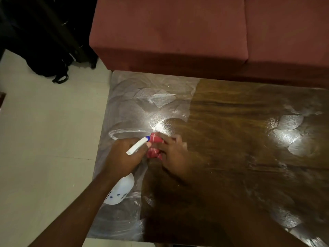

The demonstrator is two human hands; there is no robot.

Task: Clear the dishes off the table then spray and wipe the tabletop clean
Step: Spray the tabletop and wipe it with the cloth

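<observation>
A glossy brown wooden table (231, 122) fills the lower right of the head view, with wet smears and streaks across its left part and right end. My left hand (124, 154) grips a white spray bottle (122, 189) by its trigger head, the blue nozzle tip (147, 138) pointing right. My right hand (173, 152) presses a red cloth with white stripes (154, 148) onto the tabletop, just right of the nozzle. No dishes show on the table.
A dark red sofa (169, 32) stands against the table's far edge. A black bag with straps (48, 56) lies on the pale tiled floor (44, 139) at the upper left. Floor runs along the table's left side.
</observation>
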